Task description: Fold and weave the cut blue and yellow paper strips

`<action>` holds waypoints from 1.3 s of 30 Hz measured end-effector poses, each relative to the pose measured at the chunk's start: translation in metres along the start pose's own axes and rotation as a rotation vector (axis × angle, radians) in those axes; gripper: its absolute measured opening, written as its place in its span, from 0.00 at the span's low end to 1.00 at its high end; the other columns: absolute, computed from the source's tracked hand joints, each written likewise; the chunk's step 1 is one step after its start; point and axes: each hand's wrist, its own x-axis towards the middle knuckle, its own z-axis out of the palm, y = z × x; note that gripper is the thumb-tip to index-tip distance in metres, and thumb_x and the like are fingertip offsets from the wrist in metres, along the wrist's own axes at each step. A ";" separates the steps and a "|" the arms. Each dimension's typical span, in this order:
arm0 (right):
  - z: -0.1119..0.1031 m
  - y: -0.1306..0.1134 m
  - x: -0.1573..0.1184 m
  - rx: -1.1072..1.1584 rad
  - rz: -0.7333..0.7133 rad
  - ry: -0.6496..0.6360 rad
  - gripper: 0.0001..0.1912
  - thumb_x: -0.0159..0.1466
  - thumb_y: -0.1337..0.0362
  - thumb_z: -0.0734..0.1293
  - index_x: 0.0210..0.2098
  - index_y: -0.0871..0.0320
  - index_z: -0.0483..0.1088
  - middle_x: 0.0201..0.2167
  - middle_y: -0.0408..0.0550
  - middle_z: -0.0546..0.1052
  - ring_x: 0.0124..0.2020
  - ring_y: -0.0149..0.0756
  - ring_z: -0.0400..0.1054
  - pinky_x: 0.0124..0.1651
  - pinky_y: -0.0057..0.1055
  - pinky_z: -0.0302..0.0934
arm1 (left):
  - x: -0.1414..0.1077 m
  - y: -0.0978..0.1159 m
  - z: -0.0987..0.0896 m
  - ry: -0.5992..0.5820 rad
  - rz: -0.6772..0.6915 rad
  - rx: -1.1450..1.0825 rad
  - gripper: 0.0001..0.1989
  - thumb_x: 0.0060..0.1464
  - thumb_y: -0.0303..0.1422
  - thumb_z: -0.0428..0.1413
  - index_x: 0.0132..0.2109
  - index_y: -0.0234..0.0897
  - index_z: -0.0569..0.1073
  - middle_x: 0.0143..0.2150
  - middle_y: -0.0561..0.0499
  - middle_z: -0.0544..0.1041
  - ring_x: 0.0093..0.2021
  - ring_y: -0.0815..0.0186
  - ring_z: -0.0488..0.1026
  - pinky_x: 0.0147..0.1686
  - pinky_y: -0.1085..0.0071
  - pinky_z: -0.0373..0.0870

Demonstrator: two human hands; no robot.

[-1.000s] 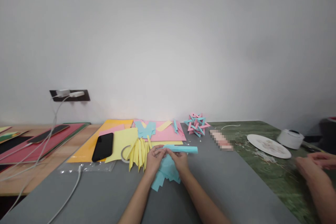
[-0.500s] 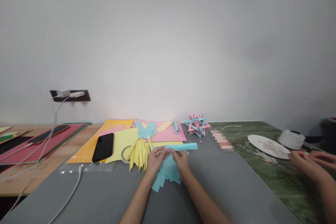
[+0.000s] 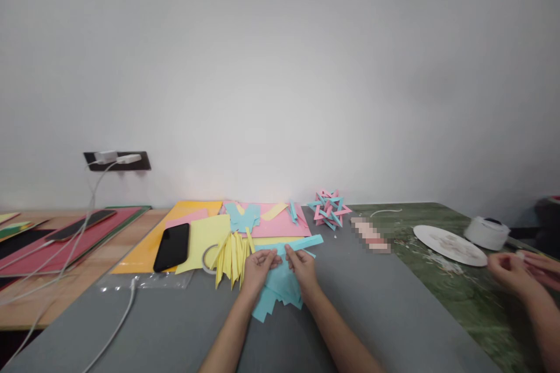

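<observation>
A light blue paper strip [image 3: 310, 241] is pinched between the thumb and fingers of my right hand [image 3: 303, 269], its free end pointing right and slightly up. My left hand [image 3: 259, 271] is closed on the left part of the same strip, where the fingers partly cover it. Beneath both hands lies a fanned pile of light blue paper strips [image 3: 280, 288]. Just left of my left hand are folded yellow paper strips [image 3: 231, 259] in a bunch, overlapping a roll of tape [image 3: 209, 257].
A black phone [image 3: 172, 247] lies on yellow and orange sheets. Behind stands a pink-and-blue paper star model [image 3: 329, 208]. At right, another person's hands [image 3: 516, 271] work beside a white plate [image 3: 450, 246]. A white cable [image 3: 118, 326] crosses the grey table at left.
The strip's right end has tilted up and shifted slightly left. My hands have moved a little apart at the fingertips. The other person's hands have shifted slightly.
</observation>
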 end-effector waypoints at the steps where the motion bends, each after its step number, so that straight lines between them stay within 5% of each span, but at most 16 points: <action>1: 0.000 0.001 0.001 0.002 -0.003 0.002 0.19 0.44 0.50 0.65 0.12 0.61 0.62 0.08 0.36 0.58 0.13 0.24 0.51 0.18 0.23 0.47 | 0.000 0.000 0.000 -0.007 -0.019 -0.016 0.15 0.35 0.40 0.57 0.26 0.30 0.71 0.25 0.43 0.76 0.28 0.62 0.73 0.29 0.71 0.69; 17: -0.001 -0.003 -0.001 0.015 -0.010 0.057 0.18 0.47 0.52 0.64 0.13 0.61 0.64 0.09 0.37 0.60 0.13 0.24 0.53 0.19 0.23 0.48 | 0.006 -0.005 -0.004 0.011 -0.067 -0.099 0.13 0.34 0.36 0.59 0.27 0.31 0.70 0.27 0.44 0.76 0.32 0.62 0.73 0.34 0.70 0.69; 20: -0.001 -0.012 -0.007 -0.062 -0.054 -0.062 0.16 0.45 0.55 0.66 0.12 0.60 0.64 0.10 0.38 0.62 0.14 0.25 0.55 0.20 0.24 0.50 | 0.009 -0.003 -0.007 0.119 -0.056 -0.175 0.14 0.34 0.37 0.59 0.29 0.31 0.70 0.26 0.46 0.76 0.29 0.65 0.73 0.33 0.72 0.68; 25: -0.005 -0.020 -0.009 -0.190 -0.331 -0.378 0.07 0.45 0.61 0.66 0.21 0.59 0.70 0.19 0.41 0.68 0.21 0.27 0.59 0.24 0.23 0.52 | 0.009 0.004 -0.012 0.184 0.020 -0.178 0.13 0.36 0.39 0.57 0.26 0.31 0.70 0.19 0.53 0.71 0.23 0.71 0.70 0.30 0.75 0.68; 32: -0.004 -0.016 -0.002 -0.085 -0.170 -0.177 0.16 0.52 0.57 0.59 0.35 0.62 0.67 0.20 0.43 0.67 0.17 0.25 0.57 0.20 0.22 0.53 | 0.004 0.006 -0.008 0.008 0.064 0.055 0.13 0.35 0.40 0.56 0.23 0.32 0.71 0.17 0.54 0.69 0.20 0.71 0.67 0.24 0.75 0.66; 39: 0.002 -0.018 -0.011 -0.259 -0.296 -0.106 0.14 0.45 0.59 0.65 0.30 0.60 0.69 0.17 0.40 0.65 0.19 0.26 0.56 0.21 0.22 0.52 | -0.001 0.009 -0.001 -0.073 0.126 0.117 0.13 0.38 0.41 0.55 0.23 0.33 0.71 0.17 0.52 0.70 0.20 0.69 0.66 0.23 0.75 0.64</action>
